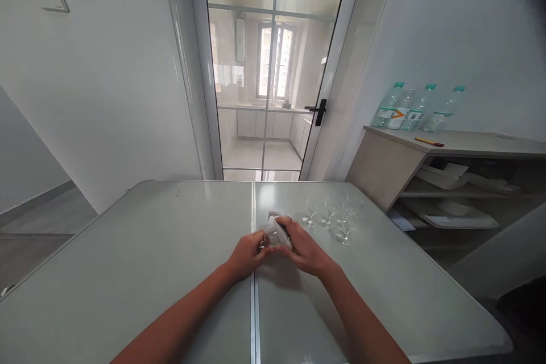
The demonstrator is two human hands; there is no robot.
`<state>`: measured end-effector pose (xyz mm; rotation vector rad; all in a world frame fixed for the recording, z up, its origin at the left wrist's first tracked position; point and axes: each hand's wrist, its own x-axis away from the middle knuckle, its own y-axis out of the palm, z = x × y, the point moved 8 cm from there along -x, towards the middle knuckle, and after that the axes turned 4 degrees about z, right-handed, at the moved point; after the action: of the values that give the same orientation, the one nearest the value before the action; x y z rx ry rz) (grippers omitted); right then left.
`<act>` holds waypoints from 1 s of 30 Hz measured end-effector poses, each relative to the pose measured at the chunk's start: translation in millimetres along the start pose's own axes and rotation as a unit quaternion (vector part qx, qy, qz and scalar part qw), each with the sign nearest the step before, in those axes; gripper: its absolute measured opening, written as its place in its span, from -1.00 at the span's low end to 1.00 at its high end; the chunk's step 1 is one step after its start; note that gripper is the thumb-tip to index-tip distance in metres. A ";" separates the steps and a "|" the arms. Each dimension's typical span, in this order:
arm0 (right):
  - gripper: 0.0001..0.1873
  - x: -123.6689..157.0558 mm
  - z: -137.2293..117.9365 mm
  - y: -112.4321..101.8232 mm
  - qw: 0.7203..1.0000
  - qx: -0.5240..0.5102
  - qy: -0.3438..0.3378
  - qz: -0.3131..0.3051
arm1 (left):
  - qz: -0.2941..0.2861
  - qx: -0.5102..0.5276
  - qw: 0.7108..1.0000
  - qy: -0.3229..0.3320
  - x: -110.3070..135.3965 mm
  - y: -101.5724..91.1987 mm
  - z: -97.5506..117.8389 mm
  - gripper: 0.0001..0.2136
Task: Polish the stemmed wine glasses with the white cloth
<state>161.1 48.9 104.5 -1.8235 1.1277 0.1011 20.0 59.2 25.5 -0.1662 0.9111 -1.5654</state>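
Observation:
Over the middle of a grey folding table [149,250], both my hands meet around one clear stemmed glass [268,239]. My left hand [246,253] is closed on the glass near its stem. My right hand [301,247] is closed over a white cloth [275,222] wrapped about the bowl of the glass. Several more clear stemmed glasses [335,216] stand upright in a group on the table just right of my hands.
A glass door [273,68] with a black handle [319,111] stands beyond the table's far edge. At the right a wooden shelf unit [447,148] carries several plastic water bottles [416,108] and a pencil [429,141], with papers on its lower shelves.

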 end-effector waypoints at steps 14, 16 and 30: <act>-0.57 6.5 12.4 -7.0 0.993 -0.045 0.007 0.106 | -0.004 0.099 0.995 -0.015 1.7 -0.5 7.2 -0.63; -0.58 5.3 10.6 -2.2 0.996 -0.032 0.009 0.081 | 0.013 0.090 0.996 -0.015 1.3 -5.1 6.3 -0.62; -0.67 -4.4 1.1 7.9 0.997 -0.025 0.075 0.014 | 0.046 0.055 0.997 -0.005 -1.1 -6.3 -6.8 -0.62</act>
<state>153.2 51.7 100.8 -1.8845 1.2661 0.0076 11.4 62.7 25.3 -0.0527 0.8113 -1.5231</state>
